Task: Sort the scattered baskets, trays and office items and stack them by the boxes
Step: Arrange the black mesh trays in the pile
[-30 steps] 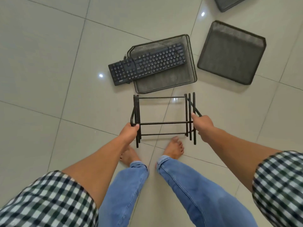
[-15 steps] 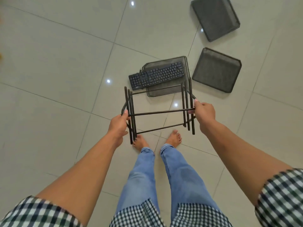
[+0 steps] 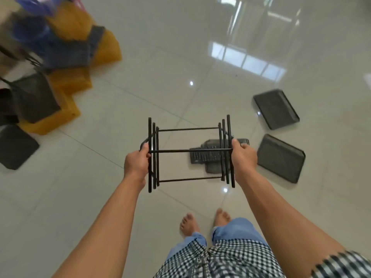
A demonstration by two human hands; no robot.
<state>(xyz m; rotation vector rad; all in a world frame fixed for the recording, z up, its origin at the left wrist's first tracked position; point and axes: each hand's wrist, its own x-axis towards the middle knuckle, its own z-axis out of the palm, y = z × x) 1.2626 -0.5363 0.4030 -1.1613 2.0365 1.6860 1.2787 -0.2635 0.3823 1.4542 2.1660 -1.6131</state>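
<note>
I hold a black metal rack frame (image 3: 188, 151) in the air in front of me, above the tiled floor. My left hand (image 3: 136, 162) grips its left side bars and my right hand (image 3: 244, 156) grips its right side bars. Behind the frame, on the floor, a black keyboard (image 3: 204, 156) lies across a mesh tray (image 3: 213, 168). Two more dark mesh trays lie to the right, one near (image 3: 281, 158) and one farther (image 3: 276, 108).
At the far left, blurred yellow baskets (image 3: 66, 81) sit piled with dark mesh trays (image 3: 34, 99) and blue items (image 3: 34, 33). Another dark tray (image 3: 15, 146) lies flat at the left edge. My bare feet (image 3: 204, 223) stand on the glossy tiles below the frame.
I have straightened up and lifted the frame off the floor. The view has swung left, bringing the yellow pile into sight; the keyboard and trays now sit to the right.
</note>
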